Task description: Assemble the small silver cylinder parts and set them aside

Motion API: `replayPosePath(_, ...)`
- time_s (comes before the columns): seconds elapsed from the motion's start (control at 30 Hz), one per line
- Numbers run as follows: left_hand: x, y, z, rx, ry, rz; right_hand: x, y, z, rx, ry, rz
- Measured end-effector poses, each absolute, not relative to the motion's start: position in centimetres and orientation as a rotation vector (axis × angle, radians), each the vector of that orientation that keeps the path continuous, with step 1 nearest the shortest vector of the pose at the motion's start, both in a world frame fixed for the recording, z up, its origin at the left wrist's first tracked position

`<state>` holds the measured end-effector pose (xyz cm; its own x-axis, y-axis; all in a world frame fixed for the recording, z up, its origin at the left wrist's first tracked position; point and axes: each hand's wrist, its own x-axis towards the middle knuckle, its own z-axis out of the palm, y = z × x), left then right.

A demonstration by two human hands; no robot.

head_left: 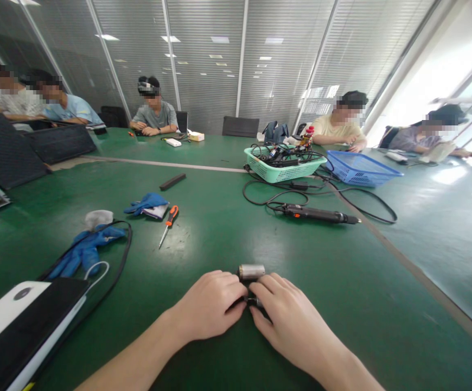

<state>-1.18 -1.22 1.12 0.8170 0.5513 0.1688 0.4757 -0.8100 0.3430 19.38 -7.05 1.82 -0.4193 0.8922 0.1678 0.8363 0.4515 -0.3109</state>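
My left hand (pixel 215 301) and my right hand (pixel 279 304) meet over the green table, fingers curled in towards each other. Between them shows a small black part with a shiny end (pixel 253 300), pinched by the fingers of both hands and mostly covered by them. What kind of part it is, I cannot tell. Just beyond my fingertips lies a silver metal cylinder (pixel 252 271), with a brassy rim at its left end. My right fingers come right up to its near side; whether they touch it is unclear.
An orange-handled screwdriver (pixel 168 225), blue gloves (pixel 83 250) and a dark bar (pixel 173 182) lie left. A corded electric screwdriver (pixel 321 213) lies right, before a green basket (pixel 279 172) of cables and a blue basket (pixel 362 168). A white-and-black device (pixel 28 326) sits near left. Several people sit around.
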Motion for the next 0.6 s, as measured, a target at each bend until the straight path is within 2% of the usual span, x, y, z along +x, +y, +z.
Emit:
replayPosePath(0.47,-1.1,-1.1,0.5,2.729,0.837,0.393,20.6,-7.0,3.7,-1.301,-2.652,0.249)
replayPosePath(0.6,-1.1,-1.2,0.7,2.717,0.839,0.401,26.2,-5.2,2.7,-1.615,-2.482,0.303)
